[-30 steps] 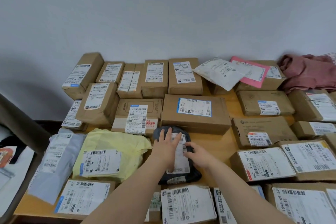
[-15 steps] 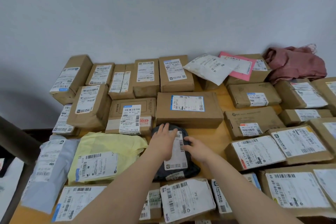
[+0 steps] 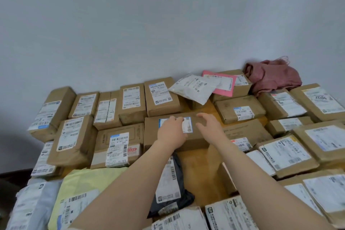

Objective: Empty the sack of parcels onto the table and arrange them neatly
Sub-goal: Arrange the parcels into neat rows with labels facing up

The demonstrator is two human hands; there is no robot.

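Hands over the big brown box (image 3: 188, 136) mid-tabletop: left hand (image 3: 170, 132) lies flat on its label, right hand (image 3: 210, 127) hovers spread at its right end, nothing gripped. Box runs left-right, so both are about equally near.

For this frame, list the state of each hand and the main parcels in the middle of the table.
Left hand: open, resting flat on the large brown box.
Right hand: open, fingers curled, above the same box; contact unclear.
Large brown box: lying flat, label up.
Dark grey mailer: lying flat, label up, untouched.
Yellow mailer: flat, crumpled.
White mailer: propped tilted on boxes.
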